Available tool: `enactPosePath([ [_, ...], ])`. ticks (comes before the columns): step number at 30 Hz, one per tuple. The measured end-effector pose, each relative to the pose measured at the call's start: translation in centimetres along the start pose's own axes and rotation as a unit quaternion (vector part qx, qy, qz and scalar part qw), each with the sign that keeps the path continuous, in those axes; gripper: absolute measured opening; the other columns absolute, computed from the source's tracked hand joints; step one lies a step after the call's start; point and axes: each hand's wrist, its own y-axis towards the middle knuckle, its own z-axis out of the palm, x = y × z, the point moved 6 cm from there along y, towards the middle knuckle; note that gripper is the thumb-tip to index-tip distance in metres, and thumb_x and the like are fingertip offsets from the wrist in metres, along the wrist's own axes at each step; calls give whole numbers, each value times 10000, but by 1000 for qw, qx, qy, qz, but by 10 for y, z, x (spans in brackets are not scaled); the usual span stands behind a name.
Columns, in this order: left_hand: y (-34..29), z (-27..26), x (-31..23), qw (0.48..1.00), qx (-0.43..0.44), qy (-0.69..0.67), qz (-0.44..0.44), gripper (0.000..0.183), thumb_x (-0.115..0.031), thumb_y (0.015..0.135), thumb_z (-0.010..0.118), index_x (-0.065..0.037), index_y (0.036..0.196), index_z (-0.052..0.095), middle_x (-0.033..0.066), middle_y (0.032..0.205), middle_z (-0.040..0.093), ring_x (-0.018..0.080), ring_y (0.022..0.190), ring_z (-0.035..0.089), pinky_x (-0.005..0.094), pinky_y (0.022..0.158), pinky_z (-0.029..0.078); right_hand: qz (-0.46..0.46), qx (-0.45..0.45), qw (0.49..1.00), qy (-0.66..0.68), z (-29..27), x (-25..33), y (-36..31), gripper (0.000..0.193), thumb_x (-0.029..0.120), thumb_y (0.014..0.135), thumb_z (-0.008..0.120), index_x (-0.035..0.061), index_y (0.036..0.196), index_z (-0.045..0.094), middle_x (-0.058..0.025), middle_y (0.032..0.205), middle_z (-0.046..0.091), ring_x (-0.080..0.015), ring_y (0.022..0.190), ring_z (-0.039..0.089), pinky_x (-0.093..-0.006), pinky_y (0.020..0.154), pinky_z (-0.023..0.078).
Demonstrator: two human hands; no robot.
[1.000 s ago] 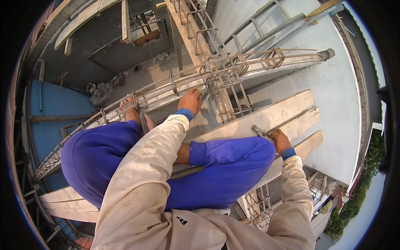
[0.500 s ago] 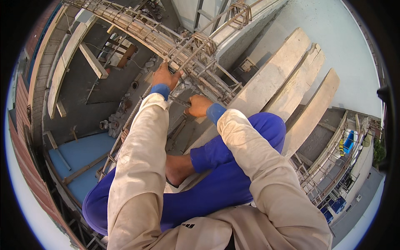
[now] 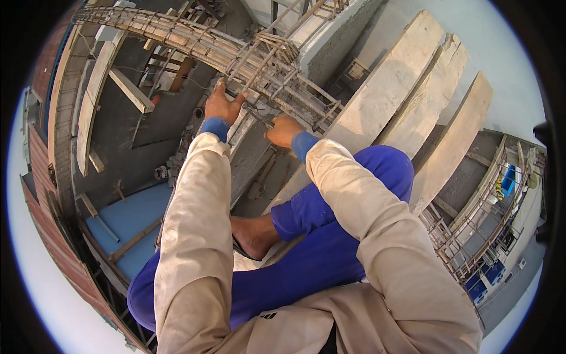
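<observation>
My left hand [image 3: 223,107] reaches to the near side of a rebar cage [image 3: 274,76]. Its index finger stretches forward and its thumb stands apart, both against the bars. Closed in a fist just to the right, my right hand [image 3: 284,131] grips a slim dark metal hand tool [image 3: 257,115]. The tool points left toward the cage and my left hand; its exact kind is too small to tell. Tied steel bars and square stirrups make up the cage, which runs off to the upper left.
Wooden planks [image 3: 383,85] lie side by side to the right, beside a pale wall [image 3: 501,71]. My bare foot in a sandal [image 3: 254,233] rests below my hands. A deep drop to a lower floor [image 3: 159,124] opens on the left, with a blue sheet [image 3: 132,215] there.
The view has shifted slightly, so the cage and planks sit higher in it. My right hand has moved up closer to the cage with the tool. My left hand stays at the bars.
</observation>
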Motion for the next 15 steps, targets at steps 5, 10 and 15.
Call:
enactPosePath([
  [5,-24,-12,-18,988,-139,32,51,719,-436,911,735,-16,1459,533,253,1441,580,388,1312,583,433,1095,460,12,184,979,-89,13,-11,-9,291,139,884,608,-53,1053,746,-247,995,743,-345,917,744,-431,832,582],
  [10,-103,43,-22,948,-123,-238,-171,361,-291,954,684,-17,1186,720,224,1147,744,382,1085,708,454,965,529,60,118,985,-107,-1,-33,-5,294,116,866,593,-53,1040,761,-252,1038,735,-330,926,726,-439,824,569],
  [15,-90,126,-5,932,-30,-212,-293,408,-376,960,624,-7,1038,779,212,971,773,367,949,749,437,901,551,16,68,985,-160,-6,-26,9,433,148,848,589,-35,1218,718,-282,1267,678,-410,1224,645,-443,1047,507],
])
